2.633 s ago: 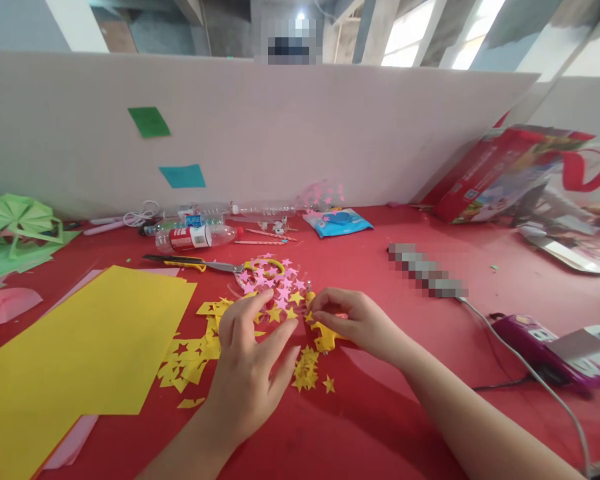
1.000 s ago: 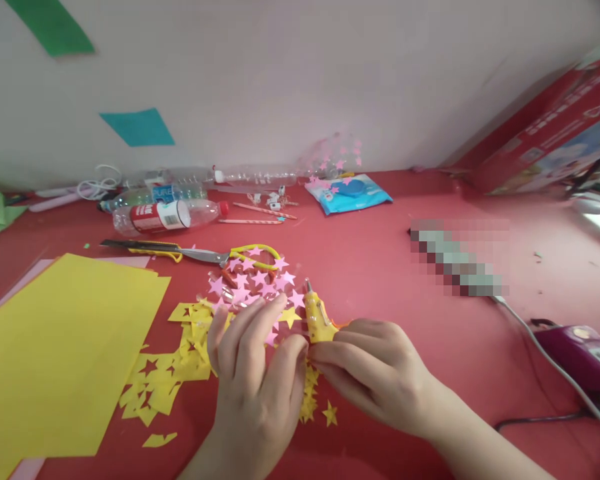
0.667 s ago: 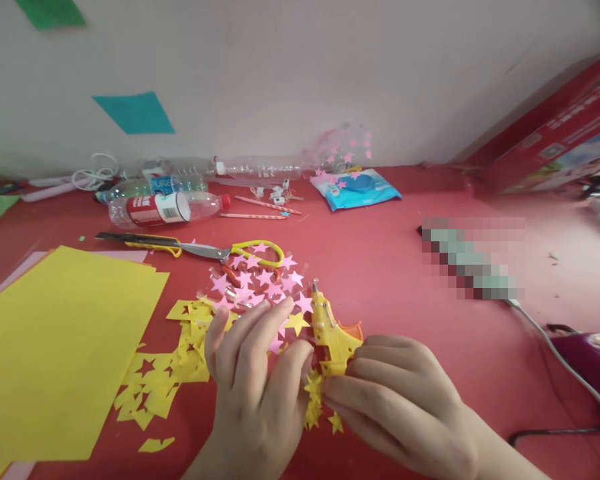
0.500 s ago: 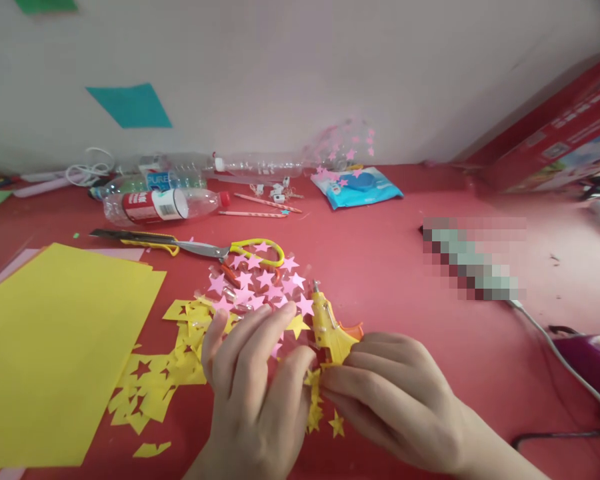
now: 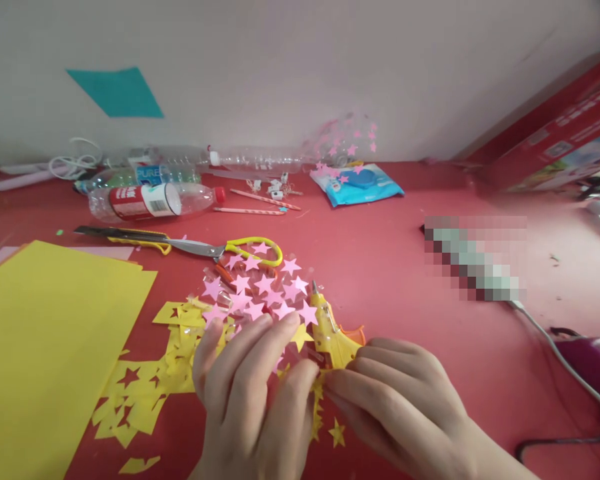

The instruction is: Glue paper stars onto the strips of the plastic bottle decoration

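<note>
My left hand [image 5: 255, 393] reaches over the lower part of a clear plastic piece dotted with pink stars [image 5: 265, 283], its fingers bent; what its thumb and fingertips press on is hidden. A yellow star [image 5: 301, 337] shows just beyond its index finger. Close by on the right, my right hand [image 5: 405, 400] has its fingers pinched together near my left thumb, and whatever they hold cannot be made out. The yellow glue gun [image 5: 333, 333] lies beyond my right fingertips. Small yellow stars [image 5: 337, 433] lie between and below the hands.
Yellow sheets [image 5: 45, 353] and cut yellow scraps [image 5: 135, 393] lie at left. Scissors [image 5: 200, 248] and a cutter [image 5: 140, 237] lie behind the pink stars. Farther back are bottles [image 5: 150, 201], pencils [image 5: 253, 211] and a blue packet [image 5: 363, 185]. A white cable [image 5: 565, 357] runs at right.
The view has shifted slightly, so objects on the left appear farther left. Both hands stay close together, with only slight finger movement.
</note>
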### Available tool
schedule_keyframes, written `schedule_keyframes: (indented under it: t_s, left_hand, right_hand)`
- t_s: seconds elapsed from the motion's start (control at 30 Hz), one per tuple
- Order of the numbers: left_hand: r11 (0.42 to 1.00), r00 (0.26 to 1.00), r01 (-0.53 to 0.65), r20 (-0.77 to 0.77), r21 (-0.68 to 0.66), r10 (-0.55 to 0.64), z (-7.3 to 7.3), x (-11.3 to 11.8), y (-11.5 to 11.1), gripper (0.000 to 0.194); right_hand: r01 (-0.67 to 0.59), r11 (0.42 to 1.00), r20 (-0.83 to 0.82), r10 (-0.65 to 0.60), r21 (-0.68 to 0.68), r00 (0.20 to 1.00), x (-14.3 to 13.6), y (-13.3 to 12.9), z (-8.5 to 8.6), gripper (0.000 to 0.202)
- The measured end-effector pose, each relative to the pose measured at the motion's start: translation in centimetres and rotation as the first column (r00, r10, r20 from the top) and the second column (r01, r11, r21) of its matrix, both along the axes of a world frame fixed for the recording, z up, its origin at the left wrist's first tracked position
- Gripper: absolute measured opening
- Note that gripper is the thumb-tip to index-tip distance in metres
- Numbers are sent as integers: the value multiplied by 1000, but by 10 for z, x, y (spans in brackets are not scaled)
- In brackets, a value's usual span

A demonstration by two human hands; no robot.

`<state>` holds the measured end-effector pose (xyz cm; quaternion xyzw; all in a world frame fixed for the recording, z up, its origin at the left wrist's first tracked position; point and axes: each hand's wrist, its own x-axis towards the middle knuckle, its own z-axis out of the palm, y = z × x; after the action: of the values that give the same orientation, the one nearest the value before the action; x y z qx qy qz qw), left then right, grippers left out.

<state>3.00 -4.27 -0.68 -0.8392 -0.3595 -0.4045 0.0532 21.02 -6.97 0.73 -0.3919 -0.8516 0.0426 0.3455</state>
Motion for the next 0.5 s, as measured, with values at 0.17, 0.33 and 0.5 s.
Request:
schedule_keyframes:
  t_s: [0.17,0.33,0.5]
  left_hand:
    - [999,1000,-8,15,37,8,2,3,0,21]
    - [999,998,-19,61,32,17,3,6,-1,22]
    - [998,995,-29,94,54,24,2,7,-1,20]
  right_hand:
    - [24,998,-38,-22,50,999,-2,2,-2,14]
    - [1,993,-14,0,116,1000,-3,3,2,13]
    - [-22,988,51,14,155,999,-5,4,4,13]
